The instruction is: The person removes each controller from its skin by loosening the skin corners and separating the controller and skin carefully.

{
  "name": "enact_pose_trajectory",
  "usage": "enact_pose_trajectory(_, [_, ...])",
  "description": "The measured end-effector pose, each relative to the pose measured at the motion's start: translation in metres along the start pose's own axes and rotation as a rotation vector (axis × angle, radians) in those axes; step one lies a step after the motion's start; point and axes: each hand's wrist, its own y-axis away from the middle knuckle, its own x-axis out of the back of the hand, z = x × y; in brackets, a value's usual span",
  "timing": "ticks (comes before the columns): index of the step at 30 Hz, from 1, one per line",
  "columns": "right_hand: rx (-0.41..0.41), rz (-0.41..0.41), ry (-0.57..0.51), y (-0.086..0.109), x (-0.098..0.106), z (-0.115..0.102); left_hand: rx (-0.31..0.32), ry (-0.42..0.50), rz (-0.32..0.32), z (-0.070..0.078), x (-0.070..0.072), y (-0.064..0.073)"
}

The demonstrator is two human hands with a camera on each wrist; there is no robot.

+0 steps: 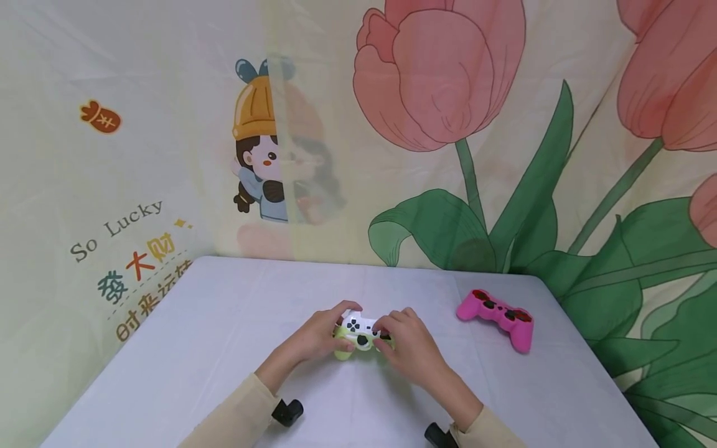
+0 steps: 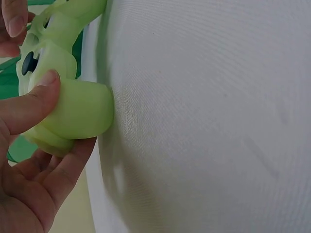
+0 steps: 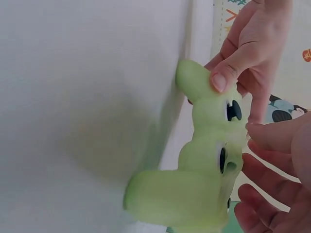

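A white game controller (image 1: 364, 323) with black buttons sits partly inside a light green silicone cover (image 3: 170, 194), close over the table. White body shows along its far upper side in the head view. My left hand (image 1: 316, 336) grips the left end, thumb on the near face and fingers round the far side. Over the right end, my right hand (image 1: 411, 348) has bent fingers and thumb at the cover's edge by the buttons. The right wrist view shows the right fingertips (image 3: 250, 160) right at that edge. Black thumbsticks poke through the cover's holes.
A second controller (image 1: 495, 314) in a bright pink cover lies face up at the table's right. The white-clothed table (image 1: 252, 286) ends at a printed curtain (image 1: 313, 242). Black wrist cameras are strapped near both sleeves.
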Motion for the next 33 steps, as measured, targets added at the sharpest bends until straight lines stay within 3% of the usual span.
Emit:
enact_pose_trajectory(6, [0.014, -0.054, -0.022, -0.013, -0.004, -0.007, 0.004, 0.0, -0.004, -0.001, 0.0, 0.001])
enact_pose_trajectory(15, [-0.062, -0.162, -0.102, -0.023, -0.008, -0.006, -0.014, 0.01, -0.001, -0.004, -0.001, 0.0])
enact_pose_trajectory(23, [-0.09, -0.185, -0.152, -0.026, -0.012, -0.005, -0.015, -0.002, 0.005, -0.004, -0.001, 0.001])
enact_pose_trajectory(33, [-0.128, -0.232, -0.304, -0.025, -0.012, 0.007, -0.042, -0.009, -0.006, -0.004, 0.0, 0.001])
